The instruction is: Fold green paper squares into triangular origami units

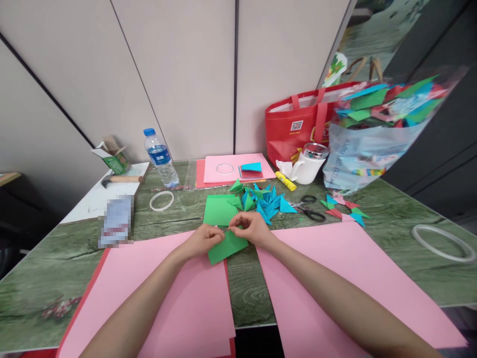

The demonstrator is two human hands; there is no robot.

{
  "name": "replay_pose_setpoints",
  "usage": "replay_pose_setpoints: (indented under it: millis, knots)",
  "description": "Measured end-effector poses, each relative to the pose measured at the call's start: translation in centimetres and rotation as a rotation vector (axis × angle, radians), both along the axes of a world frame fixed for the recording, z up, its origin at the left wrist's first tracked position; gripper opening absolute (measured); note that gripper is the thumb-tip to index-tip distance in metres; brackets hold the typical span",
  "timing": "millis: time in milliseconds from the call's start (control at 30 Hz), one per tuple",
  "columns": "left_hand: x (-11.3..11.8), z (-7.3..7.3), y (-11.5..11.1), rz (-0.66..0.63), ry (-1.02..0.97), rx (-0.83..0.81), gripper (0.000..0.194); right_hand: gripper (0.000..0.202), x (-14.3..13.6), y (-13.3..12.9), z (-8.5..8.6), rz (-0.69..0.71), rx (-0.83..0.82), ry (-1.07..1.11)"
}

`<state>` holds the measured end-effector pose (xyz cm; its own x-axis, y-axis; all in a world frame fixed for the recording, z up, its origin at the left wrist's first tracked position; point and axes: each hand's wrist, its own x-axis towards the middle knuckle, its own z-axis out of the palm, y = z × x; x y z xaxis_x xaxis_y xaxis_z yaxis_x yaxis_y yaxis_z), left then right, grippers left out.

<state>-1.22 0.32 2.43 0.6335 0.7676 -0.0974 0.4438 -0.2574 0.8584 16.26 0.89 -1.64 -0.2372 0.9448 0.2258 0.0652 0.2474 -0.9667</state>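
A green paper sheet (228, 248) is held near the middle of the table, its top edge under my fingers. My left hand (204, 239) pinches its upper left part. At its upper right, my right hand (250, 227) grips the edge between thumb and fingers. Just behind lies another green paper piece (219, 210), flat on the table. Folded blue paper pieces (269, 200) and folded green ones (238, 186) form a loose pile beyond my right hand. Scissors (309, 208) with black handles rest right of the pile.
Large pink sheets (320, 258) lie under both forearms. A water bottle (161, 158), a hammer (121, 180) and a white ring (161, 201) are on the left. A white mug (309, 166), glue stick (285, 181), red bag (285, 124) and plastic bag of folded paper (367, 154) stand right.
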Motion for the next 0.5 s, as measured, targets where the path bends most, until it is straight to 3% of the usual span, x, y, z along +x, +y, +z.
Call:
replay_pose_setpoints:
  millis: [267,333,500]
  knots:
    - [-0.8,0.6,0.4,0.115,-0.049,0.06,0.032,0.021,2.7,2.2,0.4,-0.201,-0.102,0.207]
    - [-0.7,0.4,0.3,0.087,-0.026,0.068,0.031,0.023,2.3,1.8,0.6,-0.149,-0.109,0.223]
    - [-0.1,-0.3,0.1,0.031,-0.01,0.059,0.029,0.021,1.0,0.5,0.4,0.025,-0.006,0.005]
